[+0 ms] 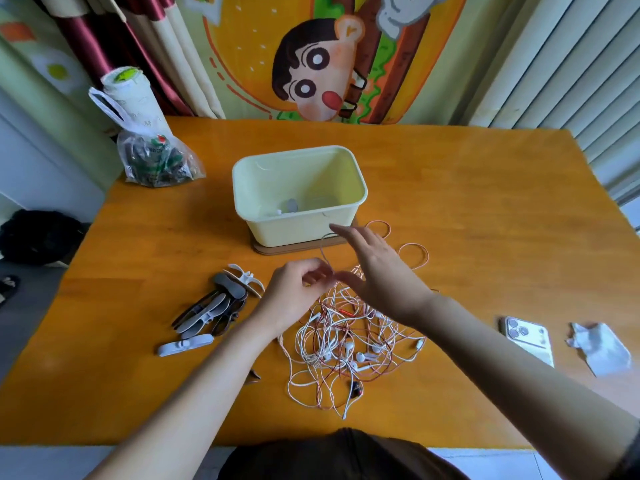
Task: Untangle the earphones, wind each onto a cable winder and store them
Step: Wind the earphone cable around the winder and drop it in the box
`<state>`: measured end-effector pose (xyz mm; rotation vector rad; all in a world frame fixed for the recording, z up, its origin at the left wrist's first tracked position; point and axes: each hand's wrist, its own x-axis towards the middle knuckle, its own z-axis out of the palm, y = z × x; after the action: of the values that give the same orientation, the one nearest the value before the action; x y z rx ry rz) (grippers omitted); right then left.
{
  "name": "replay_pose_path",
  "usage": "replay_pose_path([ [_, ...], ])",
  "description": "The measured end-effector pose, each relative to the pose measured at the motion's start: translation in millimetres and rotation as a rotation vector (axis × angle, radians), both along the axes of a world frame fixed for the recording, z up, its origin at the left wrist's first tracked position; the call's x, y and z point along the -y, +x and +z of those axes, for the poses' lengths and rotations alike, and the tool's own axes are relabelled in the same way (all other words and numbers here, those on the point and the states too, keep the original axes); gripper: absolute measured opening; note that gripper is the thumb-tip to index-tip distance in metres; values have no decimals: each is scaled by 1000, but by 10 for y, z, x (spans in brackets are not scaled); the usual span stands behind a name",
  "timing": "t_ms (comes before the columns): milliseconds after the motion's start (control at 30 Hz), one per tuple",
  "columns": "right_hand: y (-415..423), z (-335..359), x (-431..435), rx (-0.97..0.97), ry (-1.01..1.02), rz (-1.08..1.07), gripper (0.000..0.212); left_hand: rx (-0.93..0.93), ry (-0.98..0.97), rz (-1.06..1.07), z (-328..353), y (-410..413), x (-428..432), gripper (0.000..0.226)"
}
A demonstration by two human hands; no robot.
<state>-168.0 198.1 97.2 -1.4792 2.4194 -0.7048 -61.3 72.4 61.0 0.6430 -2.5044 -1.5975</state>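
Your left hand (298, 289) pinches a cable (323, 251) over the tangled earphones (343, 337) on the orange table (485, 202) — right hand (377, 271) spread open, cartoon curtain (311, 64) behind.

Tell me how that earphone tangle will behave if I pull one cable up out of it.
Floppy: the earphone tangle lies in loose loops, so it will likely sag. Probably light, the cables being thin. White and red strands cross many times, so lifting one may drag the rest.
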Motion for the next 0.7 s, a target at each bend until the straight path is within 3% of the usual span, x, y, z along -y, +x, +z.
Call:
replay_pose_path([
  [100, 28, 19, -23, -12, 24, -39, 54, 3, -29, 2, 12, 31, -18, 4],
  [267, -16, -33, -89, 150, 107, -101, 21, 1, -114, -14, -4, 93, -16, 5],
  [433, -85, -41, -158, 251, -13, -292, 15, 73, -213, -11, -26, 127, -32, 7],
  [567, -169, 34, -196, 246, -54, -400, 20, 276, -271, -54, -99, 194, 24, 18],
  [633, -211, 35, -231, 203, -76, -444, 23, 319, -286, -58, -110, 235, 37, 18],
  [700, -220, 17, -257, 112, 31, -424, 26, 297, -255, -41, -92, 253, 29, 16],
])
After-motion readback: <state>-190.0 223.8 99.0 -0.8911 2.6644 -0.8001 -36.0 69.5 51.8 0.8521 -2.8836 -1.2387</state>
